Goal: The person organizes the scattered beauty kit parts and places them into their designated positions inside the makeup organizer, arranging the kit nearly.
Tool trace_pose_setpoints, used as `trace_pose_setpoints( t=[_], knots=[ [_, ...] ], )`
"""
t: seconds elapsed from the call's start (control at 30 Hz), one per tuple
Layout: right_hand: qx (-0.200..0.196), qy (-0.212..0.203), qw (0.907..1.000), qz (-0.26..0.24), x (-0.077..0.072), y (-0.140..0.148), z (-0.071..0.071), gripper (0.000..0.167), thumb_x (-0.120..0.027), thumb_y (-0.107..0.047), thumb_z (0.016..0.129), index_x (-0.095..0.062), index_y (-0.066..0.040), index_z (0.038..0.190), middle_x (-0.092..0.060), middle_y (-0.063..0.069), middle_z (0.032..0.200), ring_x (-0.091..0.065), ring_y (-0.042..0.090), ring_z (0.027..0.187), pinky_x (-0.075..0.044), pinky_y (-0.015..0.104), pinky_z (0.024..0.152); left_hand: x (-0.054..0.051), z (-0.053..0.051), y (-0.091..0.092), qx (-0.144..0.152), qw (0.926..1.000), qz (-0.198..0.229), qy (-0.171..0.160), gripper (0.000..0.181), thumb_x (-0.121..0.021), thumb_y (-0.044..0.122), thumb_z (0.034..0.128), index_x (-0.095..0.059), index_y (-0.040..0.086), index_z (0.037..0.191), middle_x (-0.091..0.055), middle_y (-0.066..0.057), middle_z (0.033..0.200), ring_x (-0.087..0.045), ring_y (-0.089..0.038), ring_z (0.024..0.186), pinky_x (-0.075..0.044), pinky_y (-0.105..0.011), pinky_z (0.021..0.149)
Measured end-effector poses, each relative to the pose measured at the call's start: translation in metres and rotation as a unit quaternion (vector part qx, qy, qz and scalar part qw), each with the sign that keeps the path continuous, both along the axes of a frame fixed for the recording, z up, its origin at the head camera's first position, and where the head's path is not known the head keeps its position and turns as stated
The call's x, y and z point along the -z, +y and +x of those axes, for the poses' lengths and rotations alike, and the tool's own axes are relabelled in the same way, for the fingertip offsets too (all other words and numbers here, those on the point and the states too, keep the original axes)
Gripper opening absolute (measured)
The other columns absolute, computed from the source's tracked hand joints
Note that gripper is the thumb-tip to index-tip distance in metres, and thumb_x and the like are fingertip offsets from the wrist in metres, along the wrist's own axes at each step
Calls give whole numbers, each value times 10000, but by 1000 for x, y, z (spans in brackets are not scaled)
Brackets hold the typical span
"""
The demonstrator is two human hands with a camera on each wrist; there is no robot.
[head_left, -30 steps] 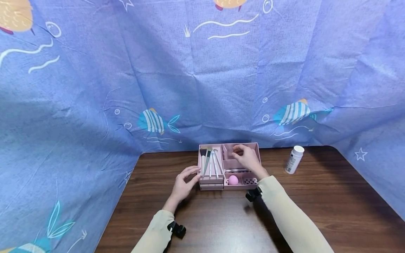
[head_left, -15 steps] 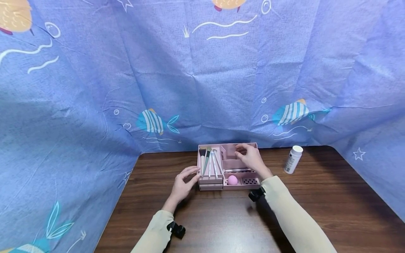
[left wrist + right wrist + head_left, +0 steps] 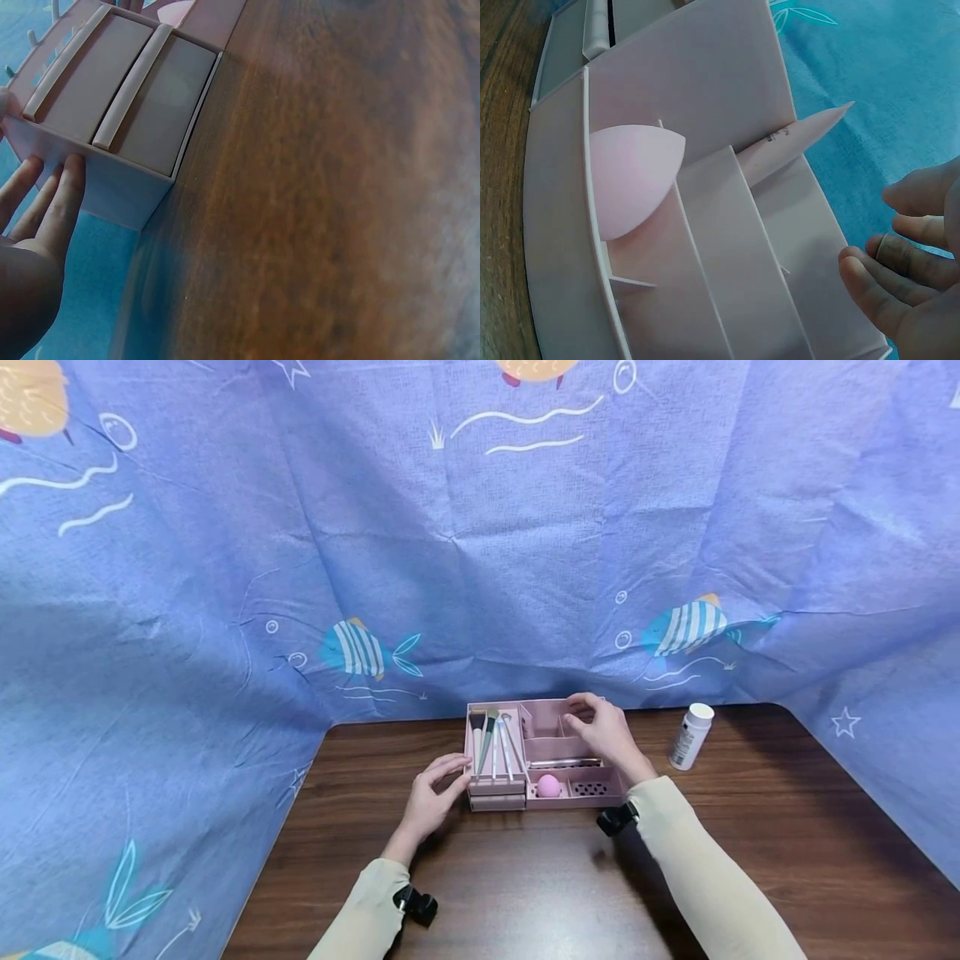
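A pink desk organizer [image 3: 498,789] stands at the table's back edge. My left hand [image 3: 431,793] touches its left side with extended fingers, beside two drawers [image 3: 124,82] in the left wrist view. Over the back right compartment hovers my right hand [image 3: 607,735], its fingers loosely bent. The right wrist view shows nothing in that hand [image 3: 911,262]. A pale pink tube [image 3: 795,142] leans in the back compartment, apart from the fingers. In a front compartment sits a pink makeup sponge [image 3: 634,176]. Several makeup brushes [image 3: 491,743] lie on the left top.
A white bottle [image 3: 692,737] stands on the wooden table [image 3: 510,877], right of the organizer. A slim pen-like item [image 3: 566,763] lies in the middle compartment. Behind the table hangs a blue cloth [image 3: 465,593] with fish prints.
My right hand has moved to the right over the back compartment, away from its left end. The left hand stays at the organizer's left side. The head view has shifted slightly.
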State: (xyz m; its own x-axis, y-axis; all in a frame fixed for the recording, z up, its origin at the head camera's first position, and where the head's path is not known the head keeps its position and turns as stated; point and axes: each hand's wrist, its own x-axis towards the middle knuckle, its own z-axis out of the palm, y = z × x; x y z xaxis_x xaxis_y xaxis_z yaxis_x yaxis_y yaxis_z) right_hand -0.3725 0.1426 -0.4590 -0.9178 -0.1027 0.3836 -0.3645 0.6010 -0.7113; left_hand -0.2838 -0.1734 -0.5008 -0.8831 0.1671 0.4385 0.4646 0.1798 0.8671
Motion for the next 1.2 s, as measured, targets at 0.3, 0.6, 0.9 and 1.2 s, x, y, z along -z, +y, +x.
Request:
trace_pose_setpoints(
  t=[0.3,0.6,0.9,1.2],
  knots=[
    [81,535,9985,-61,-14,15,8,304,-727,-112,856,-656,-47,1144,-724,128,993,-697,263,902,-575,417,812,1,-1,0,-20,9999,43,-92,293,-678,68,908,-670,-33,1183,-618,-189,1256,-603,-232,1167,-478,-470,1031],
    [184,811,9965,-95,-21,29,10,318,-733,-101,852,-646,-34,1150,-715,142,1000,-692,274,907,-582,424,806,2,0,0,-48,9998,-21,191,280,-677,44,902,-668,-63,1162,-617,-237,1235,-619,-205,1141,-449,-588,989],
    [394,800,9960,-78,-27,44,14,334,-735,-129,857,-647,-28,1163,-712,152,997,-699,296,913,-581,433,818,0,1,1,-33,10000,20,71,279,-681,47,900,-676,-34,1167,-627,-185,1242,-619,-171,1139,-476,-507,1013],
    [675,842,9942,-31,-35,60,17,326,-739,-135,853,-656,-48,1156,-715,155,1011,-708,297,903,-575,402,807,0,1,0,6,10000,72,-20,278,-681,66,905,-679,-20,1169,-627,-174,1250,-614,-182,1144,-422,-600,1022]
  ],
)
